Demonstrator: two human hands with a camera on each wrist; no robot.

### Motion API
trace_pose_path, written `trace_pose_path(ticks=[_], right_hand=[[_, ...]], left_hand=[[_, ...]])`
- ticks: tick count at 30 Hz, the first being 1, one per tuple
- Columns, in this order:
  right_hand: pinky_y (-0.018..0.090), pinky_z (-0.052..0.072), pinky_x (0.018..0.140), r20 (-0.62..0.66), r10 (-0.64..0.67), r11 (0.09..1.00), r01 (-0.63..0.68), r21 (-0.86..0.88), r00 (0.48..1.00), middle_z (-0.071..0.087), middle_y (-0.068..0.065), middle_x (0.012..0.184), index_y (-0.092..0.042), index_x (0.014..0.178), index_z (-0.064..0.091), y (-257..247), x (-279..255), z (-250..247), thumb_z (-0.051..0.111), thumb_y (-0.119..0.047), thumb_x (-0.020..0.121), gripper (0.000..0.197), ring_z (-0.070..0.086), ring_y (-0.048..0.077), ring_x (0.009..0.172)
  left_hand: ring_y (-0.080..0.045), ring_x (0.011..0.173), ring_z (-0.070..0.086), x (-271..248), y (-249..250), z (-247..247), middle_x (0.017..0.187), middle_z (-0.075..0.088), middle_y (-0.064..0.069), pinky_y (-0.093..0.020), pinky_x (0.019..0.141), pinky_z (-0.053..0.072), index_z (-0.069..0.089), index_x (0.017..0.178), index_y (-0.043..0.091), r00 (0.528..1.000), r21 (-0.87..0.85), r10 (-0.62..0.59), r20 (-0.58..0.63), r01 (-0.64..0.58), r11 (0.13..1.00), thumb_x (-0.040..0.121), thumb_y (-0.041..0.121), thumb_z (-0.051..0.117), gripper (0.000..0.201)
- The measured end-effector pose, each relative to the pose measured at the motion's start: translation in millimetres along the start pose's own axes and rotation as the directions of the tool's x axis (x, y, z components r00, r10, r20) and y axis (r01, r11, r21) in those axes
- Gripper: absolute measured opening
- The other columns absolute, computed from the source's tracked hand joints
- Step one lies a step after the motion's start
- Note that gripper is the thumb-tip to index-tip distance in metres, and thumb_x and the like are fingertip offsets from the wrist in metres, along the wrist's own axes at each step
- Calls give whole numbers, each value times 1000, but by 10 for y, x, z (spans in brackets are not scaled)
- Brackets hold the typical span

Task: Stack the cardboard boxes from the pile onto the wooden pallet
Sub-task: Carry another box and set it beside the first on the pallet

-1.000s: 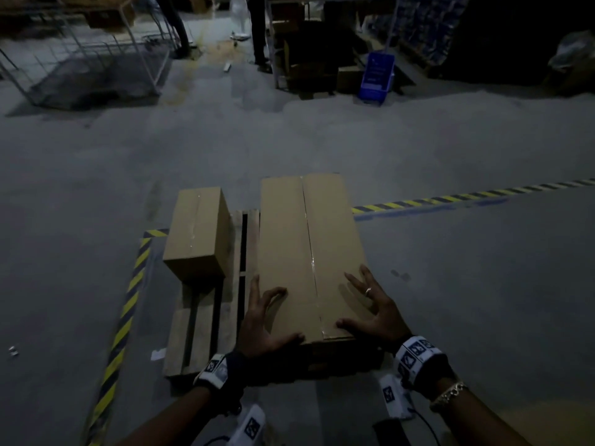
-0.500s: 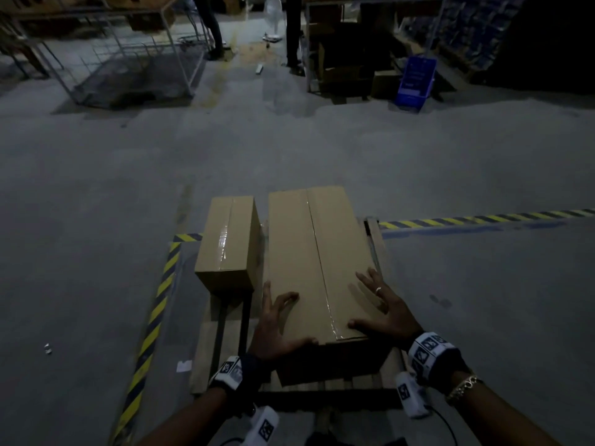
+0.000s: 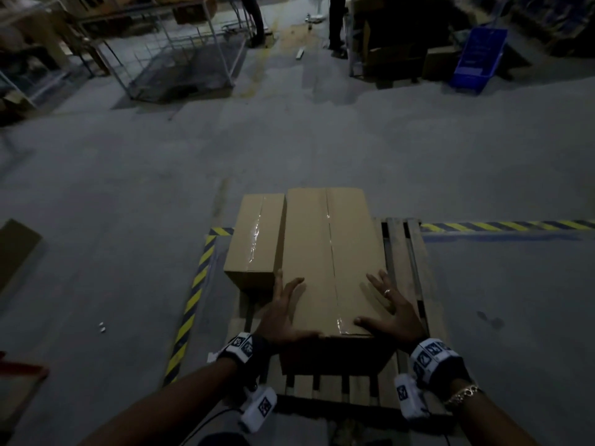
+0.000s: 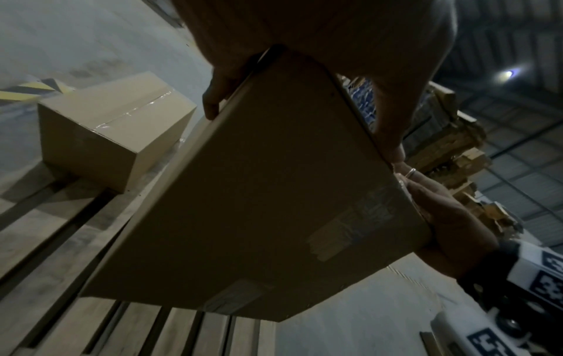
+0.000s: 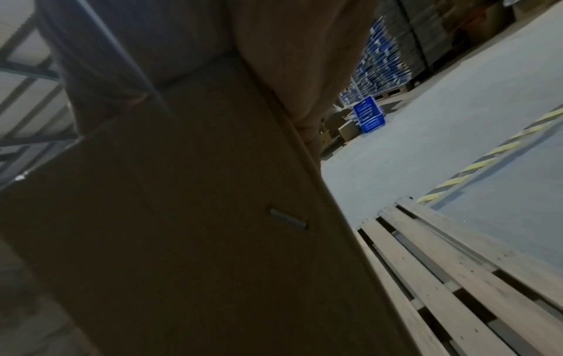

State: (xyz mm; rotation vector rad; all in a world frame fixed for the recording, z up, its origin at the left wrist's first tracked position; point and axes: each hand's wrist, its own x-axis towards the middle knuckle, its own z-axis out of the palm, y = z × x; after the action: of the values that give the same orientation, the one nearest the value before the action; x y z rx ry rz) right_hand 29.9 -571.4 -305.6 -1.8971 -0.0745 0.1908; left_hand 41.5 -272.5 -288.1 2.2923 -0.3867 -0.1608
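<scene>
I hold a large taped cardboard box (image 3: 331, 252) by its near corners over the wooden pallet (image 3: 405, 262). My left hand (image 3: 289, 304) wraps the near left corner, fingers on top and thumb along the near edge. My right hand (image 3: 386, 310), with a ring, grips the near right corner. A smaller box (image 3: 254, 236) stands on the pallet's far left, side by side with the large one. The left wrist view shows the large box's near face (image 4: 274, 192), the small box (image 4: 106, 135) and slats (image 4: 45, 277). Whether the large box rests on the slats is unclear.
Yellow-black floor tape (image 3: 193, 294) borders the pallet's left and runs off to the right (image 3: 502, 225). Bare slats show right of the box (image 5: 441, 277). A flat cardboard piece (image 3: 16, 246) lies at far left. A wire cage cart (image 3: 180, 66), blue crate (image 3: 476, 59) and someone's legs (image 3: 336, 24) stand far back.
The large box has shifted left, closing the gap to the smaller box and uncovering slats on the right. Both hands keep the same hold on the near corners.
</scene>
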Motion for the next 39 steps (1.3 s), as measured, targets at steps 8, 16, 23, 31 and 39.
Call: trace_pose_path(ticks=[8,16,23,31,39], right_hand=[[-4,30,95,-38,20,998,-22,-54,999,20,-25,161,-34,151,41,62,385,-69,94,-34,64,102,28,-22,134],[-5,32,94,-36,75,996,-76,-51,997,19,-32,160,-34,153,38,439,1155,393,94,-37,63,106,29,-13,140],[33,41,109,-115,154,987,-160,-37,981,28,-30,159,-42,151,39,1543,1959,1403,93,-49,61,105,32,-4,145],[3,30,106,-88,192,974,-201,-102,977,27,-16,164,-28,149,46,2643,2499,2209,90,-35,66,94,31,1,147],[36,37,115,-25,199,970,-200,-135,980,19,-11,167,-23,149,48,3364,2581,2560,90,-32,70,90,22,10,152]], left_hand=[[-16,143,16,473,-131,-44,167,-13,-8,-35,105,38,33,152,27,999,-21,-26,41,27,999,46,72,82,125],[-19,147,6,1028,-1131,3,166,-21,0,-42,109,34,29,149,39,995,-81,-6,102,14,997,41,73,87,128],[-32,154,12,1582,-2914,443,166,-19,-2,-42,111,42,39,150,21,975,-126,82,208,-57,990,48,75,86,124],[-35,151,20,1689,-4228,940,164,-28,-2,-39,112,39,38,149,24,961,-113,-17,275,50,992,51,68,89,119],[-40,151,11,1603,-4839,1488,164,-27,-7,-44,113,34,36,149,20,941,47,-116,316,107,993,54,54,92,116]])
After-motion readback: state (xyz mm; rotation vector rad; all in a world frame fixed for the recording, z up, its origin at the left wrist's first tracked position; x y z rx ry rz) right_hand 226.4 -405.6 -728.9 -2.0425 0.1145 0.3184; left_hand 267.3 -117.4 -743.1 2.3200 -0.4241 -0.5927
